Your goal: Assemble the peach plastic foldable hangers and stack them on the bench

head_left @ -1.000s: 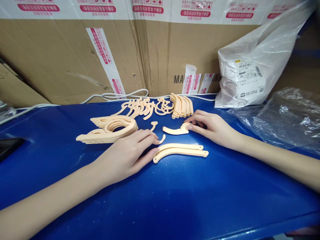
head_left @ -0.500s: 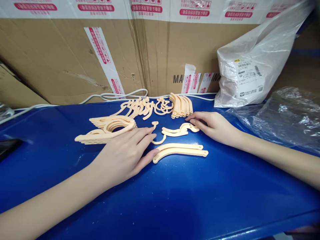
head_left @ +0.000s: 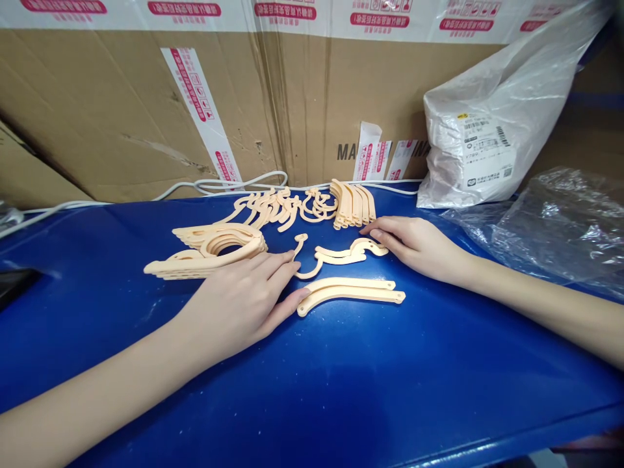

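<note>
Right hand (head_left: 407, 244) has released the curved pieces (head_left: 340, 257), resting loosely unclenched; left hand (head_left: 248, 289) is spread; carton (head_left: 307, 97) reads "MA".

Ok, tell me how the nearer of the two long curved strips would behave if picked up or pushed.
The nearer strip should be fairly stiff: its arc looks smooth, without kinks. It is probably light, being so slim. Pushed, it would likely slide or swivel rather than roll, given its long bent shape and the glossy blue tabletop.
</note>
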The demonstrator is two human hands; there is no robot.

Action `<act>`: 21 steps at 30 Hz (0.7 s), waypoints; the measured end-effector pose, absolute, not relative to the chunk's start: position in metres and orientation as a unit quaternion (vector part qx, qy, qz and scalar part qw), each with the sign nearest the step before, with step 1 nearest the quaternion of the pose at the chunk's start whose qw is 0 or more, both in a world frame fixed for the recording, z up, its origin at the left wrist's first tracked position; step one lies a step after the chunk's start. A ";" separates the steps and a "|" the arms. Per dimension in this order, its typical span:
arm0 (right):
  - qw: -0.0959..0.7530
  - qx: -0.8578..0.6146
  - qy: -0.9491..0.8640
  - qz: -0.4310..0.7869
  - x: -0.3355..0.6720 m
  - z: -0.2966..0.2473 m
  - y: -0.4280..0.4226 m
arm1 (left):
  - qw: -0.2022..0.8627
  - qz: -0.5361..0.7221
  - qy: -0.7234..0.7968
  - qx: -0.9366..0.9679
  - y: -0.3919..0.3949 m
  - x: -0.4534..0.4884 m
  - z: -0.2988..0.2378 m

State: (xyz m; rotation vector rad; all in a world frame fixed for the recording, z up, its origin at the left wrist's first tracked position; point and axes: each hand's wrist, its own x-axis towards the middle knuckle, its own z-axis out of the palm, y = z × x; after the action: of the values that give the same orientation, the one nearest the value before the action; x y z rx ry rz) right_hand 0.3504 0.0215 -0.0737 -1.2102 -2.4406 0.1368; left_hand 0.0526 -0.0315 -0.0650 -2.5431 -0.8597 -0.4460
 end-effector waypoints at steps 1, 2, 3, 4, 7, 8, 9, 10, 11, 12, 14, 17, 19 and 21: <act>0.206 -0.434 -0.876 0.048 0.350 -0.074 0.021 | 0.207 -0.161 -0.309 -0.914 -0.031 0.052 -0.065; 0.206 -0.434 -0.876 0.048 0.350 -0.074 0.021 | 0.203 -0.162 -0.308 -0.915 -0.030 0.052 -0.066; 0.206 -0.433 -0.876 0.048 0.350 -0.073 0.021 | 0.199 -0.162 -0.306 -0.917 -0.030 0.052 -0.066; 0.207 -0.432 -0.877 0.048 0.350 -0.073 0.021 | 0.197 -0.162 -0.304 -0.918 -0.029 0.052 -0.067; 0.206 -0.429 -0.878 0.048 0.350 -0.073 0.021 | 0.207 -0.151 -0.294 -0.921 -0.029 0.050 -0.067; 0.206 -0.429 -0.878 0.048 0.350 -0.073 0.021 | 0.216 -0.143 -0.288 -0.922 -0.029 0.050 -0.067; 0.205 -0.430 -0.878 0.048 0.350 -0.073 0.021 | 0.228 -0.134 -0.283 -0.922 -0.030 0.050 -0.067; 0.204 -0.430 -0.878 0.049 0.351 -0.073 0.021 | 0.241 -0.125 -0.277 -0.922 -0.031 0.050 -0.066; 0.203 -0.430 -0.878 0.050 0.351 -0.073 0.021 | 0.255 -0.118 -0.270 -0.921 -0.032 0.050 -0.065; 0.201 -0.431 -0.878 0.052 0.351 -0.073 0.021 | 0.269 -0.113 -0.262 -0.920 -0.033 0.051 -0.064; 0.198 -0.433 -0.878 0.052 0.351 -0.073 0.020 | 0.290 -0.107 -0.246 -0.919 -0.034 0.052 -0.062; 0.199 -0.431 -0.879 0.048 0.351 -0.073 0.020 | 0.311 -0.104 -0.237 -0.915 -0.035 0.055 -0.061; 0.196 -0.428 -0.881 0.045 0.351 -0.073 0.020 | 0.327 -0.109 -0.238 -0.908 -0.036 0.057 -0.061; 0.196 -0.433 -0.879 0.047 0.350 -0.072 0.019 | 0.345 -0.117 -0.240 -0.900 -0.037 0.058 -0.059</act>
State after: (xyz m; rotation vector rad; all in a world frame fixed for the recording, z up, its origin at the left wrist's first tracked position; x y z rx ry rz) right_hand 0.3496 0.0192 -0.0722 -1.2127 -2.4624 0.1307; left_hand 0.0583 -0.0374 -0.0588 -2.3353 -0.6234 -0.3036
